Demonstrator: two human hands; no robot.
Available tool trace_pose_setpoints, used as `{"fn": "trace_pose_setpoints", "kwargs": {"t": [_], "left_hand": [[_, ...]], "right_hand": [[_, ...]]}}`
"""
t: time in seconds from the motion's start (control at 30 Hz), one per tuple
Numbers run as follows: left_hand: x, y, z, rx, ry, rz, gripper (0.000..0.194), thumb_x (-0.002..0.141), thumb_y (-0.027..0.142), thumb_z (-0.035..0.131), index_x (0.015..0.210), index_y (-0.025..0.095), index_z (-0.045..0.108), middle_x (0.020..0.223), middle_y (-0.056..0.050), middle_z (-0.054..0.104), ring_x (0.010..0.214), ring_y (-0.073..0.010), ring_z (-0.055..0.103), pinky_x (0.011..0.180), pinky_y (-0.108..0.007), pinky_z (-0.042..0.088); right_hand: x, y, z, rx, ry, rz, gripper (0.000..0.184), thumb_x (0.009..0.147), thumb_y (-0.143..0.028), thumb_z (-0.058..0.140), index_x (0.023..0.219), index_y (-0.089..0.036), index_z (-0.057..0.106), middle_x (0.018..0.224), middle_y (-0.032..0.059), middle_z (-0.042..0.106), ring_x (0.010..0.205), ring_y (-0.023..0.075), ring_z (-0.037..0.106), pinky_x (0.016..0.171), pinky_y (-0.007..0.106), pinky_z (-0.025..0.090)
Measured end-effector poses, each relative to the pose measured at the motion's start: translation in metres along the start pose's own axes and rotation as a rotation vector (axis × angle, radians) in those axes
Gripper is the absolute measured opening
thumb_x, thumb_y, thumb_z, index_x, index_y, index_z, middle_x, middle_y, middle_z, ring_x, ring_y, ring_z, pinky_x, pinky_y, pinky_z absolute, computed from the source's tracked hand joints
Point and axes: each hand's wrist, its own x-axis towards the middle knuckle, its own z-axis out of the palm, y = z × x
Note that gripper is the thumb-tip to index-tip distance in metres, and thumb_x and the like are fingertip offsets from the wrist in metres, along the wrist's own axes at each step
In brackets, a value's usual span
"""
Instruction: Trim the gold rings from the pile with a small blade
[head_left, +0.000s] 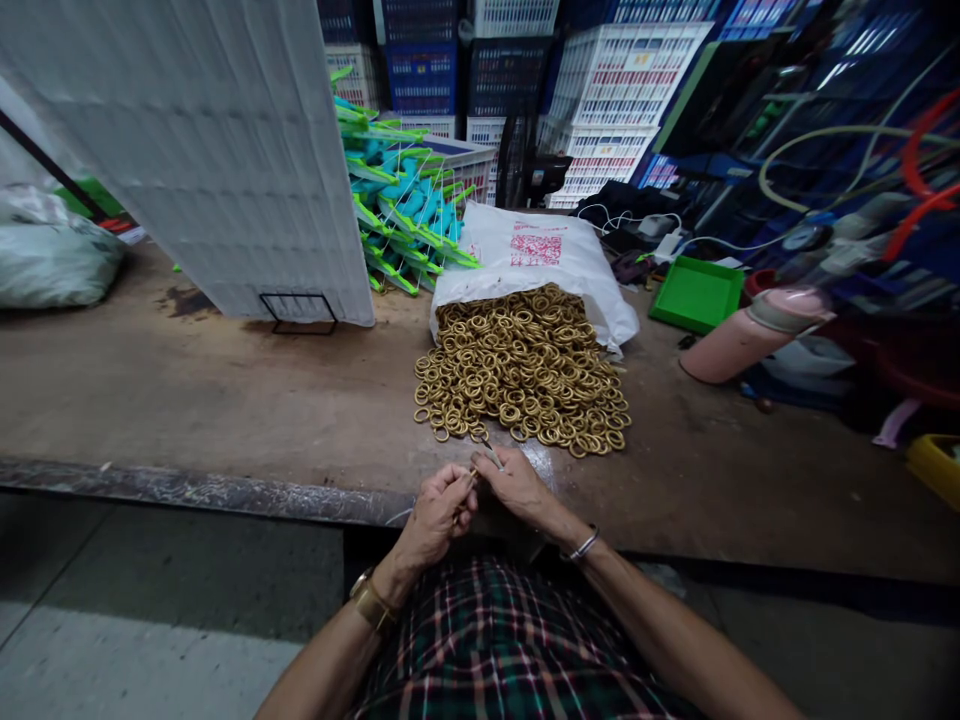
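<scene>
Just over the table's front edge, my two hands meet. My left hand (440,512), with a watch at its wrist, is closed, and its finger and thumb pinch a brass-coloured ring (473,474), seen only in part. My right hand (519,486) is closed on a slim, pale tool (494,457) with a dark pointed tip; its exact kind is too small to tell. The fingertips of both hands come together at the ring. Right beyond them spreads a heap of brass-coloured rings (525,375), spilling from the mouth of a white woven sack (559,240).
A tall white panel (262,180) stands on the brown table (187,400) at left, beside a pile of green and blue plastic pieces (405,195). Rightward are a green tray (697,295) and a pink bottle (750,335). Stacked crates (622,80) rise behind.
</scene>
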Motion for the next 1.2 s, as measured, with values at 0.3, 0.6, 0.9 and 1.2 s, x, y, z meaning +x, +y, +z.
{"fn": "trace_pose_setpoints", "kwargs": {"t": [0.3, 0.6, 0.9, 1.2], "left_hand": [[-0.001, -0.001, -0.003, 0.006, 0.053, 0.068, 0.035, 0.072, 0.049, 0.061, 0.074, 0.018, 0.045, 0.058, 0.006, 0.049, 0.038, -0.0020, 0.036, 0.036, -0.014, 0.021], [-0.001, -0.002, -0.005, 0.112, 0.091, 0.118, 0.033, 0.075, 0.049, 0.057, 0.075, 0.018, 0.046, 0.058, 0.005, 0.050, 0.041, -0.0031, 0.037, 0.038, -0.015, 0.024], [-0.006, -0.002, -0.004, 0.151, 0.076, 0.131, 0.033, 0.077, 0.049, 0.055, 0.072, 0.017, 0.045, 0.056, 0.005, 0.048, 0.039, -0.0026, 0.036, 0.037, -0.015, 0.025], [-0.012, 0.006, 0.003, -0.229, -0.003, -0.018, 0.033, 0.074, 0.045, 0.061, 0.073, 0.018, 0.042, 0.058, 0.006, 0.048, 0.039, -0.0022, 0.036, 0.034, -0.013, 0.021]], "right_hand": [[-0.011, 0.008, -0.002, -0.342, 0.009, -0.125, 0.017, 0.080, -0.022, 0.039, 0.067, -0.020, 0.050, 0.058, -0.0015, 0.051, 0.055, 0.0119, 0.044, 0.054, 0.022, 0.031], [-0.017, 0.008, 0.000, -0.666, -0.075, -0.218, 0.030, 0.064, -0.008, 0.040, 0.087, -0.020, 0.056, 0.071, 0.0023, 0.060, 0.062, 0.0151, 0.049, 0.058, 0.025, 0.028], [-0.014, 0.004, 0.004, -0.788, -0.116, -0.094, 0.035, 0.068, -0.008, 0.041, 0.098, -0.018, 0.056, 0.072, 0.0044, 0.064, 0.061, 0.0162, 0.053, 0.056, 0.026, 0.026], [0.013, 0.037, -0.022, -0.843, 0.287, -0.080, 0.028, 0.076, -0.012, 0.041, 0.101, -0.017, 0.052, 0.085, 0.0052, 0.063, 0.074, 0.0173, 0.057, 0.062, 0.025, 0.033]]}}
